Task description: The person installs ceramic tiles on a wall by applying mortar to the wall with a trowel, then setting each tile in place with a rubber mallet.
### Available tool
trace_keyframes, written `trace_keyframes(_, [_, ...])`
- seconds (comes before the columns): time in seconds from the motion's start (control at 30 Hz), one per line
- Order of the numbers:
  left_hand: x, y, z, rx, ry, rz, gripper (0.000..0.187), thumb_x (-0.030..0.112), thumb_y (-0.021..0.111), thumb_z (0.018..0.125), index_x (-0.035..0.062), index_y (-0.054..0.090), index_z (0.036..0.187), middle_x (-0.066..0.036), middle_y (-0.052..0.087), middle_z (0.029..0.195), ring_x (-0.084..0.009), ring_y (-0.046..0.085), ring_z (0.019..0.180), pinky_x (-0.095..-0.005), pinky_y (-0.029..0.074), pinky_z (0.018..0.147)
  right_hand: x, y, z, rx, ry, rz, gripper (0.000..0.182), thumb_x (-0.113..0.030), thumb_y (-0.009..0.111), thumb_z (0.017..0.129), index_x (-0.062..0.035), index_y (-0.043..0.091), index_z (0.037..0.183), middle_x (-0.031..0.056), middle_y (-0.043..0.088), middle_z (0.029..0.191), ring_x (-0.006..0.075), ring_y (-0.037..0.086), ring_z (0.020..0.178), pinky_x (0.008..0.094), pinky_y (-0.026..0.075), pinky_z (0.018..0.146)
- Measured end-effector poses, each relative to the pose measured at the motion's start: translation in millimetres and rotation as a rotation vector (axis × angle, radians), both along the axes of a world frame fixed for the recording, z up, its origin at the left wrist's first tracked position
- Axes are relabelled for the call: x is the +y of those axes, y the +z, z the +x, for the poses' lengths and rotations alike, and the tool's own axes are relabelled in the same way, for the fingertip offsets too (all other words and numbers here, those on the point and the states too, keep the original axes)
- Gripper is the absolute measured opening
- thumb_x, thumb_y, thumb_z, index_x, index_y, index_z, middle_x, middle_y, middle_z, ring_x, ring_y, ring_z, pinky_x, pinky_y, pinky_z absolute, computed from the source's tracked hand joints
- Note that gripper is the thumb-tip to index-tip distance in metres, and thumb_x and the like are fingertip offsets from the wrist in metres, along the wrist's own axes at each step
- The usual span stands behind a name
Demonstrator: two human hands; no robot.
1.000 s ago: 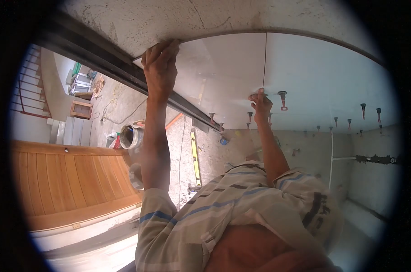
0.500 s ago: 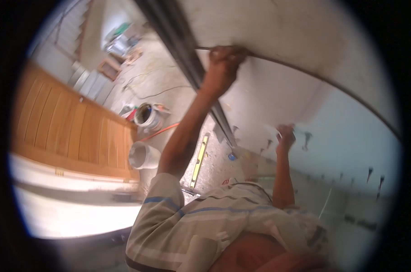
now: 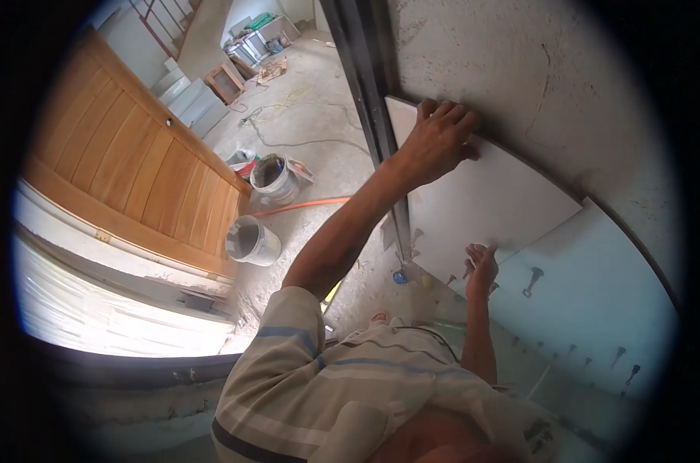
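My left hand [image 3: 441,143] is at the upper edge of a pale wall tile [image 3: 489,189], its fingers bent over that edge. Beside the tile's left edge runs a dark metal frame [image 3: 369,85]. Low on the tile, near its lower joint, is my right hand [image 3: 481,266], with loosely bent fingers held apart; I make out nothing in it. A bluish-white tile [image 3: 589,270] adjoins on the right. Dark key-shaped clips stick out along the joints, among them a larger clip [image 3: 533,282] right of my right hand.
Bare rough wall [image 3: 489,46] rises above the tiles. On the floor stand a bucket with dark contents [image 3: 277,181] and a pale bucket [image 3: 253,241], with an orange hose [image 3: 304,204] between them. A wooden door [image 3: 134,170] is at left. A cable [image 3: 288,144] lies farther back.
The view has shifted, and the pale tile now shows more clearly. My left hand stays at its upper edge. My right hand's fingers are more bent, near the lower joint.
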State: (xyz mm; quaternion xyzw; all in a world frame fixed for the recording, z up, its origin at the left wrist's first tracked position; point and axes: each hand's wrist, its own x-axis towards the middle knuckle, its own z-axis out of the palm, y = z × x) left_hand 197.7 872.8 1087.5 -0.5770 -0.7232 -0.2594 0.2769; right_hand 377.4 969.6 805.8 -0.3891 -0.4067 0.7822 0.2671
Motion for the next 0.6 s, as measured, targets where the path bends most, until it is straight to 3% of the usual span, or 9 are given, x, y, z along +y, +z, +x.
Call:
trace_keyframes(0.07, [-4.7,0.2,6.6,-0.006,-0.02,-0.101,0.033,0.016,0.073,0.076,0.0097,0.061,0.105,-0.005,0.062,0.097,-0.0221,0.057,0.102,-0.0395,0.034,0.093,-4.7,-1.3,-0.4,0.006,0.028,-0.034,0.061,-0.059,0.048,0.093,-0.0017,0.058,0.111,0.0112,0.066,0.106,0.02,0.062,0.101,0.0337,0.043,0.081])
trace_keyframes(0.13, [-12.6,5.8,13.7,0.021,-0.028,-0.309,0.023,0.017,0.07,0.079,0.0089,0.06,0.099,-0.005,0.06,0.09,-0.0232,0.058,0.096,-0.0396,0.037,0.086,-9.9,-4.2,2.0,0.082,0.136,-0.067,0.058,-0.051,0.056,0.092,-0.0065,0.045,0.128,0.011,0.06,0.119,0.0209,0.058,0.108,0.0351,0.043,0.083])
trace_keyframes(0.2, [-23.1,5.2,14.6,-0.006,-0.101,-0.306,0.021,0.015,0.069,0.078,0.0085,0.06,0.096,-0.005,0.059,0.087,-0.0227,0.057,0.093,-0.0388,0.039,0.082,-14.7,-6.5,2.2,0.162,0.196,-0.161,0.059,-0.038,0.061,0.093,-0.0137,0.035,0.14,0.0105,0.054,0.129,0.0225,0.054,0.115,0.0379,0.044,0.086])
trace_keyframes(0.33, [-67.8,9.9,44.7,-0.028,-0.176,-0.321,0.018,0.01,0.068,0.072,0.0073,0.062,0.088,-0.005,0.057,0.081,-0.0212,0.057,0.084,-0.0358,0.042,0.074,-28.4,-14.4,7.8,0.278,0.182,-0.268,0.058,-0.034,0.06,0.094,-0.0156,0.032,0.142,0.0105,0.053,0.131,0.023,0.053,0.119,0.0424,0.045,0.093])
trace_keyframes(0.37, [-82.5,13.7,56.3,-0.115,-0.194,-0.265,0.02,0.007,0.067,0.068,0.0071,0.061,0.087,-0.004,0.056,0.08,-0.0213,0.056,0.081,-0.0357,0.043,0.074,-31.7,-21.1,13.0,0.358,0.255,-0.374,0.057,-0.026,0.06,0.093,-0.0201,0.031,0.142,0.0081,0.05,0.133,0.0233,0.051,0.122,0.0431,0.048,0.091])
trace_keyframes(0.4, [-98.2,15.3,59.3,-0.133,-0.199,-0.294,0.019,0.011,0.066,0.071,0.009,0.061,0.089,-0.002,0.054,0.077,-0.0196,0.056,0.08,-0.0352,0.042,0.075,-35.9,-25.9,19.2,0.434,0.332,-0.481,0.058,-0.018,0.06,0.093,-0.0247,0.03,0.142,0.0058,0.048,0.136,0.0236,0.049,0.125,0.0438,0.051,0.089])
trace_keyframes(0.5, [-135.5,12.2,51.3,-0.226,-0.219,-0.325,0.019,0.016,0.065,0.074,0.011,0.061,0.091,0.0,0.05,0.072,-0.0172,0.054,0.079,-0.0347,0.041,0.076,-73.1,32.0,25.6,0.439,0.393,-0.493,0.056,-0.012,0.057,0.094,-0.0266,0.033,0.142,0.0057,0.048,0.136,0.0222,0.047,0.126,0.0468,0.053,0.088])
trace_keyframes(0.57, [-161.1,2.2,38.5,-0.305,-0.192,-0.407,0.022,0.019,0.066,0.073,0.0105,0.061,0.092,0.0,0.051,0.073,-0.0186,0.055,0.079,-0.0353,0.042,0.077,-98.4,-16.3,36.4,0.53,0.422,-0.615,0.048,-0.01,0.05,0.097,-0.0199,0.037,0.142,0.0078,0.05,0.133,0.0212,0.047,0.127,0.0441,0.051,0.092])
trace_keyframes(0.6, [-173.3,-6.7,32.3,-0.391,-0.214,-0.414,0.02,0.013,0.064,0.072,0.0089,0.06,0.091,-0.002,0.052,0.075,-0.0203,0.055,0.079,-0.0362,0.041,0.075,-108.9,-37.2,40.3,0.463,0.453,-0.683,0.042,-0.016,0.051,0.098,-0.0153,0.042,0.139,0.0095,0.05,0.135,0.0249,0.043,0.129,0.0449,0.04,0.103])
